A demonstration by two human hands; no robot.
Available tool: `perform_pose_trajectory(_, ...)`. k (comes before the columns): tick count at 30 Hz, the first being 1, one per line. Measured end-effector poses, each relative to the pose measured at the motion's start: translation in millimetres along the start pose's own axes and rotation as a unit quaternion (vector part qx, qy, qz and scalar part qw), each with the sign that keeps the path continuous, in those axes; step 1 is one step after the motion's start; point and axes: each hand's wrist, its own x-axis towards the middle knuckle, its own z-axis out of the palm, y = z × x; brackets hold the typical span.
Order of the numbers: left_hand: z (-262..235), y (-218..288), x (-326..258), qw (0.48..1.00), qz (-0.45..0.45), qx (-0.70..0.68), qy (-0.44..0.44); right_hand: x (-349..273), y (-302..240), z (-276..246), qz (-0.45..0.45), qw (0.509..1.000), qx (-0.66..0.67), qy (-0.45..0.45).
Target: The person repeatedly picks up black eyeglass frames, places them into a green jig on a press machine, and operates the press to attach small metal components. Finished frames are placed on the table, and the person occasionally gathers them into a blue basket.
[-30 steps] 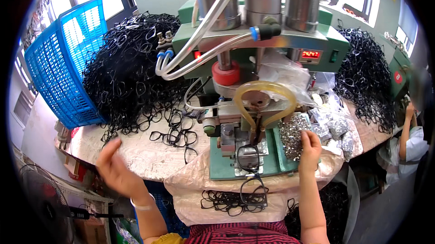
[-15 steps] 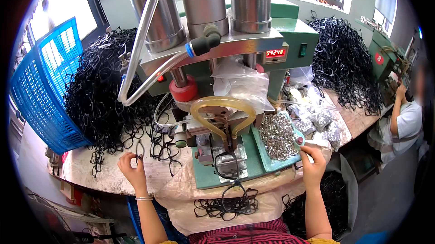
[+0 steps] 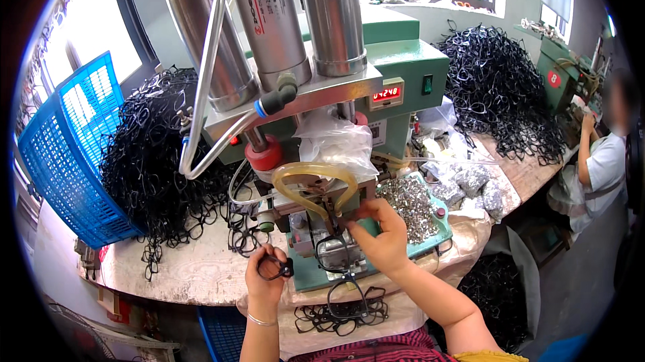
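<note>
A black eyeglass frame (image 3: 348, 299) hangs from the working point of the press (image 3: 289, 80), its lower rim out over the front edge. My right hand (image 3: 384, 240) reaches in from the right with fingertips closed beside the press tip, next to the frame's upper end. Whatever those fingers pinch is too small or hidden to make out. Left of the green press base (image 3: 306, 281), my left hand (image 3: 266, 280) is closed around another black eyeglass frame (image 3: 286, 268). Beside the press, a turquoise tray (image 3: 440, 236) holds many small metal parts (image 3: 408, 209).
Large heaps of black frames lie at the left (image 3: 158, 167) and back right (image 3: 500, 93). A blue basket (image 3: 74, 160) leans at far left. More frames (image 3: 342, 318) lie below the press. Bagged parts (image 3: 474, 181) sit behind the tray. A co-worker (image 3: 605, 160) is at far right.
My right hand has moved from the tray's front right corner, by the red button, in to the press tip. My left hand has brought a frame rightward from the left heap toward the press base.
</note>
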Motion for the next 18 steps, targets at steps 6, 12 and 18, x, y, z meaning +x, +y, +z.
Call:
perform_pose_trajectory(6, 35.8, 14.7, -9.3, 0.993, -0.062, -0.090, 0.051, -8.2, -5.0, -0.7, 0.062, 0.997, 0.050, -0.019)
perform_pose_trajectory(12, 113.7, 28.4, -67.3, 0.988, -0.059, -0.043, -0.136, -6.0, -36.0, 7.2, 0.118, 0.987, 0.102, -0.034)
perform_pose_trajectory(18, 132.0, 15.0, -73.1, 0.949, -0.263, 0.032, -0.171, -8.1, -55.5, -17.3, 0.102, 0.983, 0.005, -0.155)
